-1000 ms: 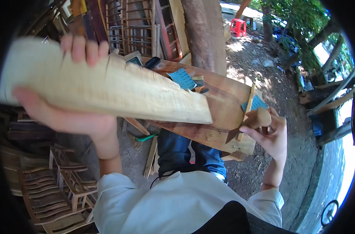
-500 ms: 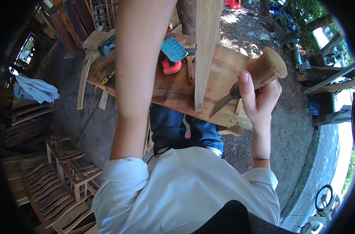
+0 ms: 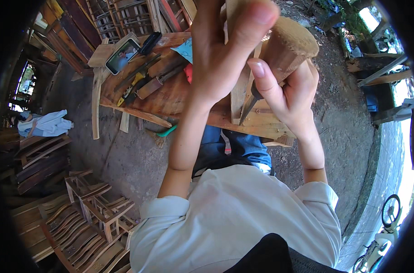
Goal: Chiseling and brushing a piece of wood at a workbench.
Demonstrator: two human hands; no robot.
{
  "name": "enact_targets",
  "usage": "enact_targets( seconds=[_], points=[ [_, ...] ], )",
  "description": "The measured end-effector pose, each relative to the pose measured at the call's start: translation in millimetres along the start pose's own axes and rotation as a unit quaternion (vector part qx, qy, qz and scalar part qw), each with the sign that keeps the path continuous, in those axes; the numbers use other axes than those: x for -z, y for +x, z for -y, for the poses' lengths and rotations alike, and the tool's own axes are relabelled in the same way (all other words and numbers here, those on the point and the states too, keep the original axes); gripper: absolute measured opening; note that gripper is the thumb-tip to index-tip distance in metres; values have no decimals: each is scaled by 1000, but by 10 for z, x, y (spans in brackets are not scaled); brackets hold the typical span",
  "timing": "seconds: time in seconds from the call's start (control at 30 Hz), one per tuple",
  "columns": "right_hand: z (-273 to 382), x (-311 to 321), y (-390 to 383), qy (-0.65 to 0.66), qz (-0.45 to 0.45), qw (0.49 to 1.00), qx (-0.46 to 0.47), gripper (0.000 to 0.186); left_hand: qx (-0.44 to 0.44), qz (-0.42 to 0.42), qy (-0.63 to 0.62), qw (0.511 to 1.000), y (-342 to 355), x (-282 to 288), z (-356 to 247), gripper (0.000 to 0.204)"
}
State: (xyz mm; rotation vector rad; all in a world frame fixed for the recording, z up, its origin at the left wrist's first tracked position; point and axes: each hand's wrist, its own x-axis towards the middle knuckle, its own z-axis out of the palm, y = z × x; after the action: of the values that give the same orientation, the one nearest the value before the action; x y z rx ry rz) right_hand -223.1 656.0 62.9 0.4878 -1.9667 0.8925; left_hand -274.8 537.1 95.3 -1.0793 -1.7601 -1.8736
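Gripping wooden-handled chisel (image 3: 284, 54) in right hand (image 3: 294, 100), right of upper centre of frame. Grip closed around handle, thumb laid along near side, butt end up, blade slanting down and left. Pointing tip at lower end of pale board (image 3: 237, 102); cannot tell if touching.

Seeing board near upright, upper centre, lower end at worktop (image 3: 175, 102) near its front edge, partly covered by left hand (image 3: 221, 61). Reaching up in front of board with left, thumb stretched out to the right, fingers running off toward top edge; cannot tell whether pressed shut on wood or only against it.

Further left on worktop: blue sheet (image 3: 184, 50) and red object (image 3: 189, 73), both partly hidden by left arm; then wooden-handled tool (image 3: 151, 89), yellow-and-black tool (image 3: 130, 90), phone (image 3: 122, 56) with lit screen, black object (image 3: 150, 43) just beside.

Below worktop, left of centre: green handle (image 3: 166, 131) near floor (image 3: 125, 173). Lower centre: jeans (image 3: 250, 152), pale shirt (image 3: 243, 209). Lower left: slatted wooden chair (image 3: 86, 232). Mid left: light blue cloth (image 3: 45, 123) above stacked wood (image 3: 43, 164). Lower right: bicycle (image 3: 391, 211), partly cut by dark rim.
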Motion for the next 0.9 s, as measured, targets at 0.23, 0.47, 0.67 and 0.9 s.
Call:
enact_targets(
  seconds=[0.23, 0.47, 0.67, 0.9],
  points=[
    [-148, -191, -47, -69, -73, 988, 115, 42, -53, -76, -45, 995, -29, -63, 137, 84],
    [-158, -299, -213, -88, -43, 991, 94, 49, -40, -116, -127, 984, -31, -129, 206, 82],
    [-119, -196, -175, -100, -86, 982, 136, 52, -20, -151, -167, 974, -98, -54, 258, 71],
    [-91, -216, -133, -117, -110, 974, 159, 50, -24, -39, -40, 998, -52, -46, 37, 79]
  ],
)
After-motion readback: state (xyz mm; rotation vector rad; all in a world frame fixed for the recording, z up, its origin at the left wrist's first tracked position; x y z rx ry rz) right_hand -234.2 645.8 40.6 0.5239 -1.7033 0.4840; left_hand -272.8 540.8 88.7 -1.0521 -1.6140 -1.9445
